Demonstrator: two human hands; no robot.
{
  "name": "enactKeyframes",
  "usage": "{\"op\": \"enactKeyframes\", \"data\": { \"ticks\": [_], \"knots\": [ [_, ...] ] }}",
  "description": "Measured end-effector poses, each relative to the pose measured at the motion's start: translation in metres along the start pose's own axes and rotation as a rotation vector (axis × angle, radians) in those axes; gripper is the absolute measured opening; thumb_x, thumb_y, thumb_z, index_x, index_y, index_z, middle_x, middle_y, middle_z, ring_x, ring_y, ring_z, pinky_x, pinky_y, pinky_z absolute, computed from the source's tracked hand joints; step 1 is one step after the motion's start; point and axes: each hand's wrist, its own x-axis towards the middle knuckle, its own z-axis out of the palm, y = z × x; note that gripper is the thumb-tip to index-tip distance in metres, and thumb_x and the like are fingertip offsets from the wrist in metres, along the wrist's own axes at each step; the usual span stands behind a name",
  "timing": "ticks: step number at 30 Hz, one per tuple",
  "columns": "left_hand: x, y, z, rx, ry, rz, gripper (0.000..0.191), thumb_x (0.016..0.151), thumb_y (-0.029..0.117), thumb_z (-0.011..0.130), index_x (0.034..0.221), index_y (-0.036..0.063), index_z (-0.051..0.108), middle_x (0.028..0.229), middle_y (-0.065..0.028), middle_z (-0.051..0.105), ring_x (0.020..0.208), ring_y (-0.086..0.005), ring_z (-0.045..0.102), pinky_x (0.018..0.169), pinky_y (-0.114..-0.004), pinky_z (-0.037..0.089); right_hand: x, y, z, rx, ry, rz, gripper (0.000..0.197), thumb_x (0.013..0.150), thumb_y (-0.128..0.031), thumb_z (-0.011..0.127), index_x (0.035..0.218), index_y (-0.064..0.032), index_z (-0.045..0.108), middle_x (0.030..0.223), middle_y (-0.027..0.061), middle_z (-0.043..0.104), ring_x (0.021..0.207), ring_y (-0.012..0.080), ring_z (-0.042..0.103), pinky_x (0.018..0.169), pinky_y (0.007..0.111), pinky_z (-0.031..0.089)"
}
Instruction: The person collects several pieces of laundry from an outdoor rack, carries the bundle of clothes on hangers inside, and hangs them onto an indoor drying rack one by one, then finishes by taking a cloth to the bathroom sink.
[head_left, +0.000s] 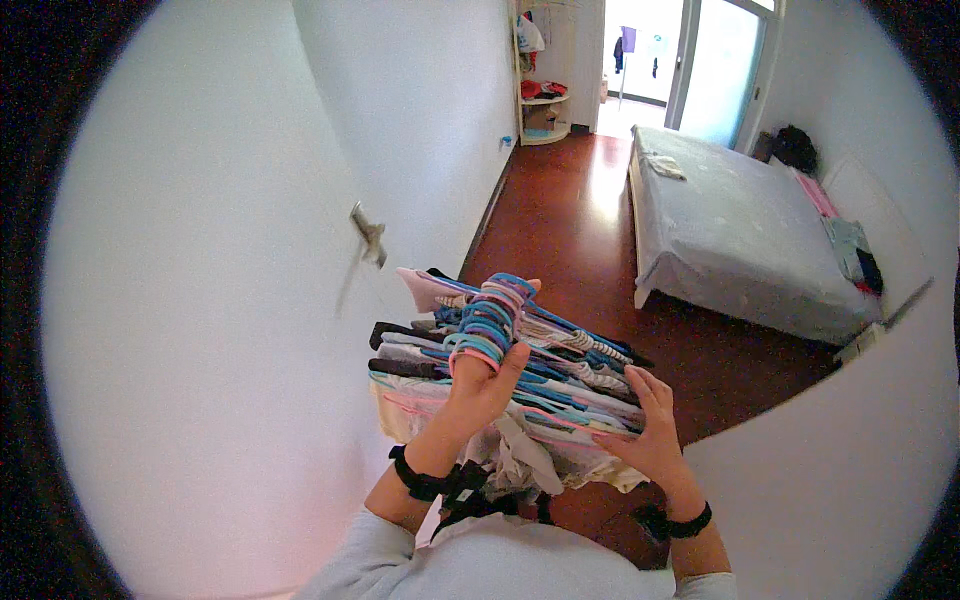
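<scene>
A thick row of clothes on hangers (555, 390) hangs in front of my body. The hangers' hooks (491, 319), in blue, pink, purple and teal, are bunched together, and my left hand (484, 382) is gripping them from below. Dark, grey, striped and cream garments hang close together beneath. At the right end of the row my right hand (649, 420) spreads its fingers and thumb against the sides of the hangers. Whether it presses or only touches them is hard to see. Each wrist wears a black band.
On the left, a white door bears a metal lever handle (367, 234). A bed with a pale grey cover (750, 232) stands to the right, clothes along its far side. Red-brown floor (555, 225) runs to a corner shelf (546, 135) and a sliding glass door (720, 75).
</scene>
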Motion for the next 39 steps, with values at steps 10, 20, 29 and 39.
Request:
{"op": "enactKeyframes", "data": {
  "ticks": [10, 20, 29, 39],
  "knots": [
    [0.213, -0.230, 0.024, -0.060, -0.077, 0.014, 0.039, 0.088, 0.011, 0.055, 0.123, -0.0017, 0.046, 0.119, -0.0137, 0.051, 0.108, -0.0239, 0.047, 0.095, -0.030, 0.033, 0.249, 0.143, 0.028, -0.056, 0.053, 0.019, 0.087, 0.057, -0.028, 0.084, 0.130, -0.0034, 0.043, 0.128, 0.0177, 0.041, 0.118, 0.0342, 0.038, 0.101, 0.042, 0.033],
    [0.437, -0.433, 0.084, -0.113, -0.050, 0.009, 0.037, 0.087, 0.008, 0.054, 0.121, -0.0029, 0.049, 0.124, -0.0128, 0.051, 0.112, -0.0221, 0.048, 0.096, -0.031, 0.034, 0.506, 0.310, 0.012, -0.120, 0.087, -0.022, 0.087, 0.061, -0.035, 0.082, 0.131, -0.0036, 0.041, 0.132, 0.0182, 0.039, 0.118, 0.0344, 0.038, 0.099, 0.042, 0.034],
    [0.622, -0.606, 0.128, -0.213, 0.130, -0.105, 0.028, 0.089, 0.012, 0.054, 0.111, -0.0046, 0.053, 0.128, -0.0156, 0.050, 0.113, -0.0231, 0.048, 0.097, -0.032, 0.033, 0.751, 0.448, -0.004, -0.071, -0.017, -0.046, 0.085, 0.064, -0.037, 0.079, 0.132, -0.0052, 0.040, 0.131, 0.0180, 0.039, 0.118, 0.0377, 0.038, 0.099, 0.046, 0.034],
    [0.841, -0.818, 0.188, -0.037, -0.032, -0.050, 0.041, 0.090, 0.019, 0.055, 0.124, -0.0018, 0.048, 0.123, -0.0102, 0.052, 0.103, -0.0189, 0.049, 0.092, -0.028, 0.035, 0.988, 0.628, 0.008, -0.045, 0.028, -0.028, 0.088, 0.058, -0.033, 0.082, 0.131, -0.0048, 0.041, 0.131, 0.0167, 0.041, 0.117, 0.0363, 0.041, 0.099, 0.044, 0.035]
  ]
}}
